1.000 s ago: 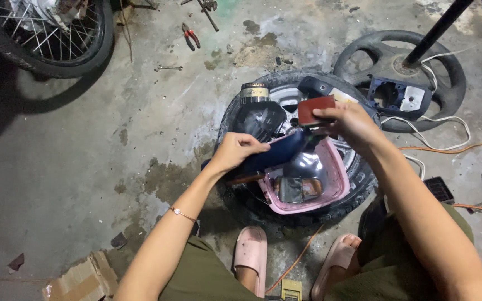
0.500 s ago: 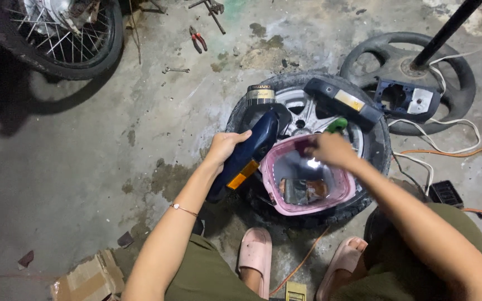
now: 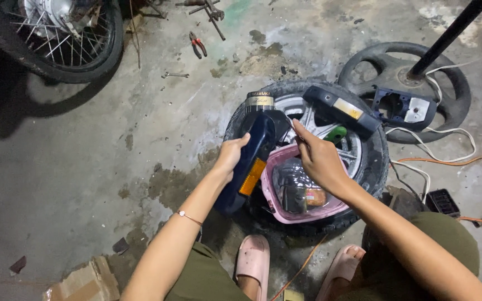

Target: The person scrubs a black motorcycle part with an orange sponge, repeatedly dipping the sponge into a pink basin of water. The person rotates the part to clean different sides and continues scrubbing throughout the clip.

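Labels and packaging on the workshop floor

A torn brown cardboard piece (image 3: 79, 283) lies flat on the floor at the near left, beside the person's left knee. On the tyre in the middle, the dark blue plastic cover (image 3: 250, 163) carries an orange rectangular reflector patch (image 3: 252, 176) on its near half; the left hand (image 3: 231, 154) grips that cover. Farther right, a second dark blue panel (image 3: 341, 110) rests across the tyre's far rim and bears a small yellowish rectangular sticker (image 3: 347, 108). A gold-and-black band label (image 3: 260, 100) wraps the part at the tyre's far edge; its print is too small to tell.
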